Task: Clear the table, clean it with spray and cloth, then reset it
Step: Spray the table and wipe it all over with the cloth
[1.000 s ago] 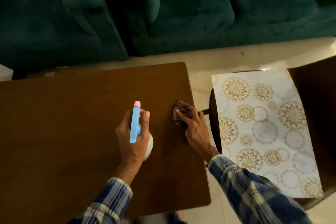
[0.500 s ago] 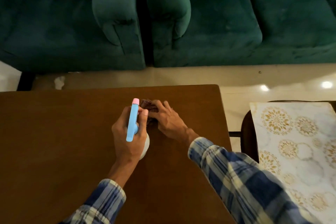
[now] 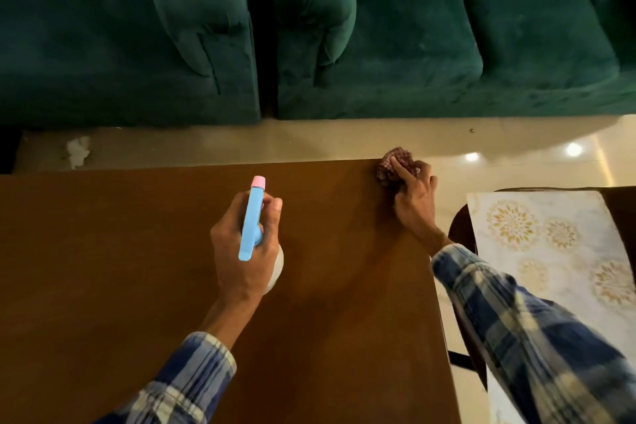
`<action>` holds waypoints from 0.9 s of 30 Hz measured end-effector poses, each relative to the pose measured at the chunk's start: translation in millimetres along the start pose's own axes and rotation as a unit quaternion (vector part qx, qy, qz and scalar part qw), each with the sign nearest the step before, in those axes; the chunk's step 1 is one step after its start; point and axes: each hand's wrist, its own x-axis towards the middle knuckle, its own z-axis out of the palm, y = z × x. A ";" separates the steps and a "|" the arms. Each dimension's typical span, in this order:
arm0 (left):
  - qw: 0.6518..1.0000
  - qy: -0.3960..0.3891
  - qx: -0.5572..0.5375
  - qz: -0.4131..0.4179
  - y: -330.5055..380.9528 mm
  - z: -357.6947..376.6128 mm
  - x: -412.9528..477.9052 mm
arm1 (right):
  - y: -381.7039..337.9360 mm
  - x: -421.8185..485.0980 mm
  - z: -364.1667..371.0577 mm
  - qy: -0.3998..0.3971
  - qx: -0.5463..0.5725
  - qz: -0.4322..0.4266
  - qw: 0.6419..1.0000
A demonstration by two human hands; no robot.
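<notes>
A person's right hand [image 3: 414,194] presses a bunched checked cloth [image 3: 392,167] onto the far right corner of a brown wooden table [image 3: 137,268], fingers [image 3: 401,170] laid flat over it. The cloth partly overhangs the edge, so a push outward would likely drag it off onto the floor [image 3: 309,139]. The left hand [image 3: 246,244] holds a spray bottle [image 3: 253,217] upright above the middle of the table, fingers wrapped around its neck; a stray squeeze might wet the sleeve or mist past the table. The tabletop is bare and looks dry and matte. Beyond it runs a pale tiled floor with a scrap of white litter [image 3: 78,151], then dark green sofas [image 3: 378,45]. On the right, a floral-patterned mat [image 3: 550,251] lies over a dark chair [image 3: 459,234].
</notes>
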 end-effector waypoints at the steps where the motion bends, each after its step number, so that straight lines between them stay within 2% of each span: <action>1: 1.000 -0.001 0.001 -0.001 4.2 -2.0 -6.4 | 1.7 -12.1 0.6 0.011 0.012 0.021 1.000; 3: 1.000 -0.003 0.008 -0.011 11.1 -6.3 -20.3 | 1.0 -41.1 2.6 0.034 0.018 0.052 0.998; 6: 0.999 0.004 0.033 -0.020 23.9 -12.0 -46.4 | -5.3 -97.5 7.1 0.051 0.022 0.040 0.998; 9: 0.999 0.016 0.042 -0.028 32.6 -14.4 -74.5 | -17.0 -158.5 19.4 -0.005 0.019 0.032 0.999; 12: 0.997 0.020 0.042 -0.055 45.1 -20.4 -113.2 | -19.5 -229.9 30.5 -0.111 -0.019 -0.077 0.991; 15: 0.996 0.034 0.060 -0.056 53.4 -25.7 -151.6 | 6.6 -273.9 24.2 -0.194 -0.084 -0.233 0.949; 17: 0.996 0.038 0.060 -0.059 59.7 -33.7 -176.2 | 33.4 -292.6 13.2 -0.197 -0.107 -0.267 0.937; 19: 0.995 0.043 0.064 -0.064 62.1 -46.2 -195.4 | 54.6 -311.4 2.8 -0.149 -0.080 -0.198 0.965; 21: 0.994 0.048 0.070 -0.068 59.1 -59.3 -209.7 | 61.9 -325.4 3.7 -0.085 -0.022 -0.069 0.994; 24: 0.994 0.054 0.063 -0.071 50.6 -79.3 -227.7 | 32.3 -348.0 23.7 0.000 0.027 0.064 0.998; 26: 0.995 0.048 0.058 -0.068 42.8 -91.4 -238.2 | 2.1 -369.3 38.5 -0.002 0.026 0.057 0.998; 27: 0.996 0.043 0.053 -0.066 38.7 -98.3 -244.5 | -9.8 -384.7 48.1 -0.027 0.012 0.009 1.000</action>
